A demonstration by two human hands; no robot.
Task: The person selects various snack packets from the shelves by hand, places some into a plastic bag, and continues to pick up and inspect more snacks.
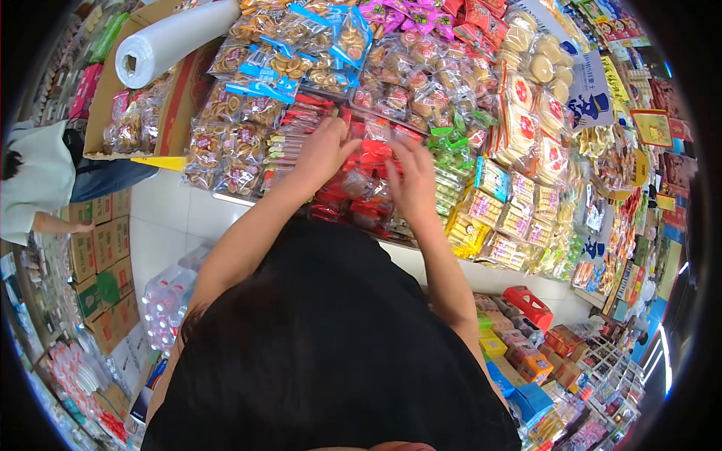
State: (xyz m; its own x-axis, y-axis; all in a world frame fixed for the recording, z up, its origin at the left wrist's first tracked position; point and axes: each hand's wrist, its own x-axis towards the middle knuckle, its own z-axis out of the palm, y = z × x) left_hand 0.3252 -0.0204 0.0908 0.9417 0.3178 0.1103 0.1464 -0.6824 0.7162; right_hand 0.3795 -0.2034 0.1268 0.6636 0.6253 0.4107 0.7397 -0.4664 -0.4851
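Both hands are over a display of packaged snacks. My left hand [325,152] lies on the border between thin stick-like packets [284,146] and red packets [376,152], its fingers bent down and partly hidden. Over the right part of the red packets, my right hand [412,177] has its fingers apart and slightly blurred, with nothing seen held in it. Green-topped packets [450,143] lie just right of that hand. Clear bags of round snacks [242,150] are to the left of the left hand.
A white plastic roll [177,43] rests on a cardboard box [174,113] at the upper left. A person in a white top [45,177] stands at the far left. Bottles in plastic wrap [167,304] and a red basket [529,307] are on the floor side.
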